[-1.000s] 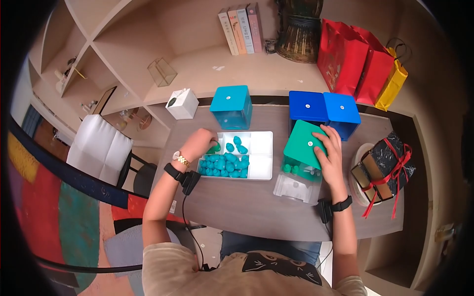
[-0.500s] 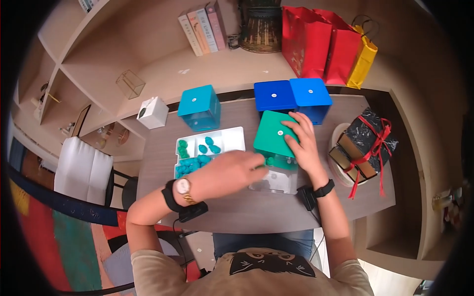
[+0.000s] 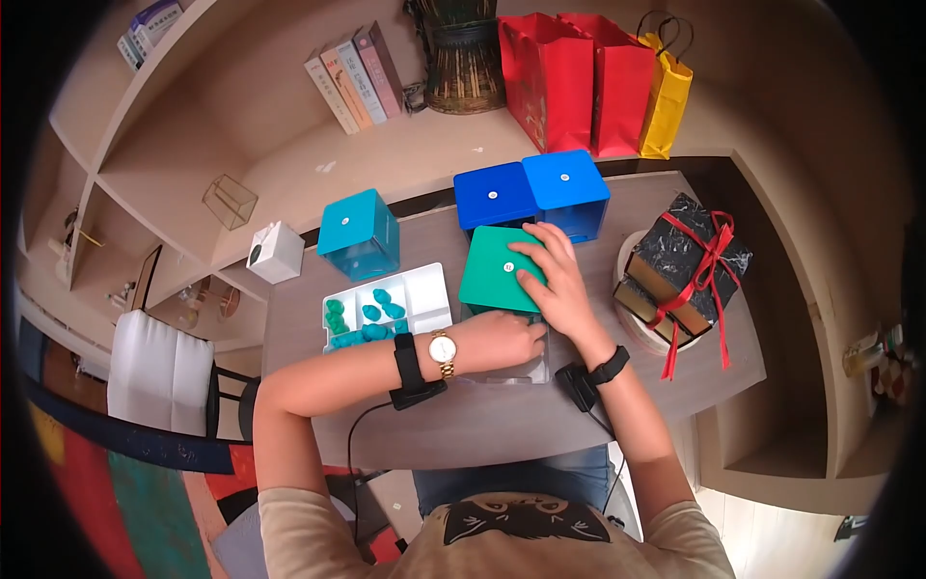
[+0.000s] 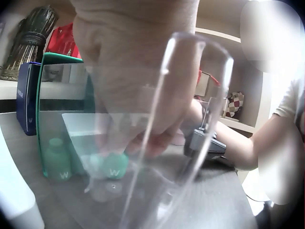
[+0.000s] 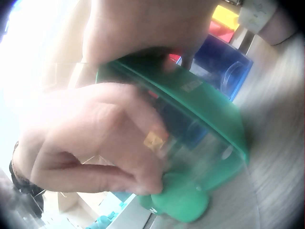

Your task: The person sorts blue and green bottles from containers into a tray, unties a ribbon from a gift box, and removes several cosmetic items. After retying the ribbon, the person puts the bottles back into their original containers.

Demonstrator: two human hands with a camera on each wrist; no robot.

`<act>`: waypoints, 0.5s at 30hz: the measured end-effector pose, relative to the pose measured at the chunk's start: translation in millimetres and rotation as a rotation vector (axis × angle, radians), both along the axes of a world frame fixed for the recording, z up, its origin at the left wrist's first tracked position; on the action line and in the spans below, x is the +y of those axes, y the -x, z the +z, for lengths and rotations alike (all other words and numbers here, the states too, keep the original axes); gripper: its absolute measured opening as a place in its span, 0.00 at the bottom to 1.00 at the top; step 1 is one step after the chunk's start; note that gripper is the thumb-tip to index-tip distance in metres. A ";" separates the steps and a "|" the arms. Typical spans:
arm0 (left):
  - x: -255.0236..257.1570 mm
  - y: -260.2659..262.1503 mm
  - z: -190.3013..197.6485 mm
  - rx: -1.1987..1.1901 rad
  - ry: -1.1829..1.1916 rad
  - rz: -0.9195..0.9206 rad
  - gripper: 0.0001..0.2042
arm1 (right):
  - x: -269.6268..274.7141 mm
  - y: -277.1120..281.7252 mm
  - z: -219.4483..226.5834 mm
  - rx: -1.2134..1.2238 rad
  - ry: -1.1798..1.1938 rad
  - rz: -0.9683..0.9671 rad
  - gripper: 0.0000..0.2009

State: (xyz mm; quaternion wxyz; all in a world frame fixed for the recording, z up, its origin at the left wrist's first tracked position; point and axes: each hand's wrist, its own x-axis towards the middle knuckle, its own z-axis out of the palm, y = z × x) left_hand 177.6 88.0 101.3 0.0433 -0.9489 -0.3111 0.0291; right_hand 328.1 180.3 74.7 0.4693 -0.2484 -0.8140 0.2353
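Observation:
In the head view my right hand (image 3: 561, 294) rests spread on the green lid (image 3: 492, 280) of a clear box. My left hand (image 3: 497, 343) is at the box's front, its fingertips hidden there. The left wrist view has the left hand (image 4: 143, 95) reaching down behind clear plastic, fingertips at a green piece (image 4: 114, 167); another green piece (image 4: 58, 160) stands beside it. From the right wrist, the left hand's curled fingers (image 5: 143, 171) pinch at a green piece (image 5: 183, 200). The white tray (image 3: 429, 289) holds green pieces (image 3: 335, 317) and teal pieces (image 3: 383, 297).
A teal-lidded box (image 3: 357, 232) and a white cube (image 3: 278, 253) stand behind the tray. Two blue-lidded boxes (image 3: 494, 193) (image 3: 567, 183) are behind the green one. At the right sits a black marbled box (image 3: 690, 256) with red ribbon; bags (image 3: 545, 82) and books (image 3: 352, 82) stand on the shelf.
My left hand has gone from the tray's green pieces rightward to the front of the green-lidded box. The right hand stays on the lid, and the head view has shifted.

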 end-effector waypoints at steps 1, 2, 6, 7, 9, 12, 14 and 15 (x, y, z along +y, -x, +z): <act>1.6 1.0 -3.2 -0.034 -0.046 -0.009 0.05 | -0.7 -0.1 0.1 0.000 0.009 0.001 0.17; 4.1 2.4 -5.9 -0.067 -0.095 -0.017 0.05 | -1.2 -0.5 1.4 -0.001 0.017 0.003 0.17; 4.0 2.0 -3.0 -0.097 -0.177 -0.012 0.06 | -1.5 -0.2 2.1 -0.006 0.020 0.003 0.18; 3.3 1.8 -3.2 -0.101 -0.189 -0.008 0.06 | -1.5 -0.2 2.4 -0.006 0.023 0.004 0.18; 1.2 1.3 -4.6 -0.089 -0.194 0.023 0.06 | -2.1 -0.6 3.3 -0.007 0.029 0.006 0.18; -2.0 1.2 -2.2 -0.066 -0.201 0.033 0.07 | -1.9 -1.2 4.9 -0.021 0.029 0.005 0.18; -7.2 1.5 3.9 -0.034 -0.168 0.015 0.07 | -3.0 -1.7 6.1 -0.024 0.032 0.004 0.18; -10.8 1.6 7.8 -0.011 -0.135 0.000 0.06 | -2.8 -1.8 6.5 -0.024 0.033 0.003 0.18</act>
